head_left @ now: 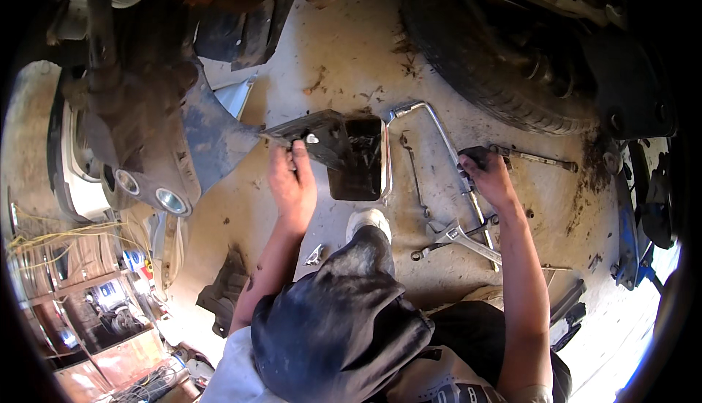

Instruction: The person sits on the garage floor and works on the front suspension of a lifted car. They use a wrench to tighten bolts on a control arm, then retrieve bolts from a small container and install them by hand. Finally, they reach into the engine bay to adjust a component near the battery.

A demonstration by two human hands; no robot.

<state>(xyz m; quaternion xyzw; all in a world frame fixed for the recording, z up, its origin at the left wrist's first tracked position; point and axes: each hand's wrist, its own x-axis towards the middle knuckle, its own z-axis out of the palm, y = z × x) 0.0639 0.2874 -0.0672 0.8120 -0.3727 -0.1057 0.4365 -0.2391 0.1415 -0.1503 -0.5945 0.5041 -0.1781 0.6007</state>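
Note:
My left hand (294,180) grips the edge of a dark, grimy flat plate (322,127) with a small bright spot on it. The plate is tilted over a rectangular pan (387,160) that has dark contents, and hides part of the pan. My right hand (491,182) is closed round a small black thing (475,156), perhaps a rag; its kind is unclear. Under that hand lies a long bent steel bar (443,134). Close by are a ratchet (537,158), a thin wrench (415,176) and an adjustable wrench (461,236).
A large tyre (497,74) stands at the far right. Rusty metal vehicle parts (139,125) hang at the left, beside a grey curved panel (212,136). A dark flat piece (225,290) lies on the floor near my left arm. Cluttered shelving (88,308) is at the lower left.

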